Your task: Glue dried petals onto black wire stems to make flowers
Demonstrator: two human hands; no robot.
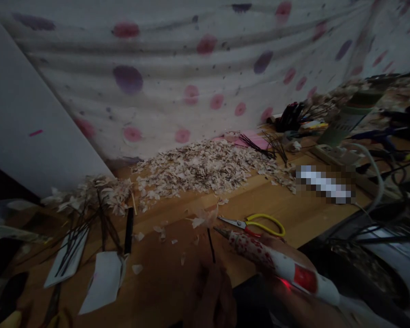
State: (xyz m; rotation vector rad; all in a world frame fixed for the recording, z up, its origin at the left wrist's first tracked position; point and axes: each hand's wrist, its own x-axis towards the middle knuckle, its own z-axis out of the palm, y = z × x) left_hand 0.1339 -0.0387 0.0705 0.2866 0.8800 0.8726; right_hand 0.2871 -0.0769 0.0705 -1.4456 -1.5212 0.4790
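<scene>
My left fingers (214,279) pinch a stem (211,246), tip petals (202,219) on; right fingers (280,247) grip the glue gun (254,251); loose petals (198,169) lie unused.

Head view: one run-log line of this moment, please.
left hand: holds dark stem, petals atop | right hand: holds white tool, tip near petals | scissors: on table

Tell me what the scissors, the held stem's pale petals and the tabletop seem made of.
Scissors: blades likely steel, from their grey sheen; yellow handles probably smooth plastic, evenly coloured.
Pale petals: thin, matte-looking, irregular-edged; paper, fabric or dried plant, unclear.
Tabletop: probably wood or laminate, warm brown with a soft sheen.
</scene>
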